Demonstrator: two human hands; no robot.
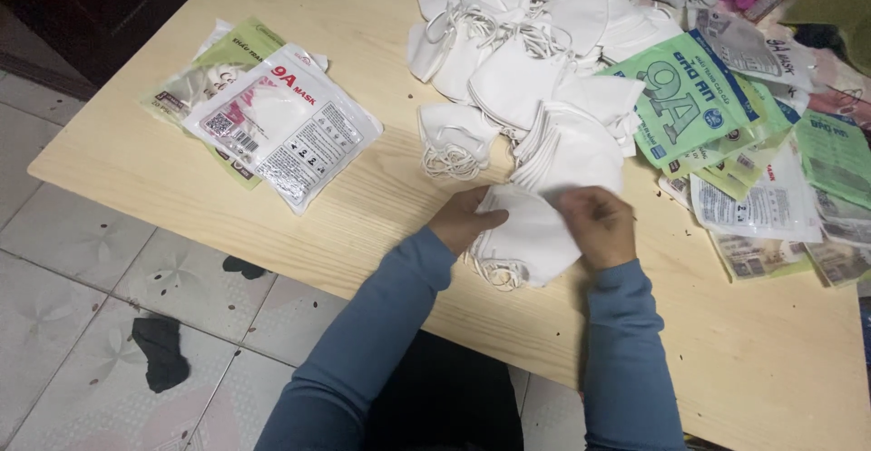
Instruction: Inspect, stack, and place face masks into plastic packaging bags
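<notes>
both hands grasp one small stack of folded white masks (531,238) at the table (381,215) edge, left hand (464,220) clamped on its left end, right hand (599,226) pinching the upper right; the stack's long axis slants between them, ear loops trailing lower left, loose mask pile (526,61) just beyond.

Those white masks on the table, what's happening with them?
A person in blue sleeves holds a small stack of white masks with both hands, left hand and right hand, at the near edge of a wooden table. A loose pile of masks lies beyond, filled packets sit to the left, and flat empty wrappers are heaped on the right.
</notes>
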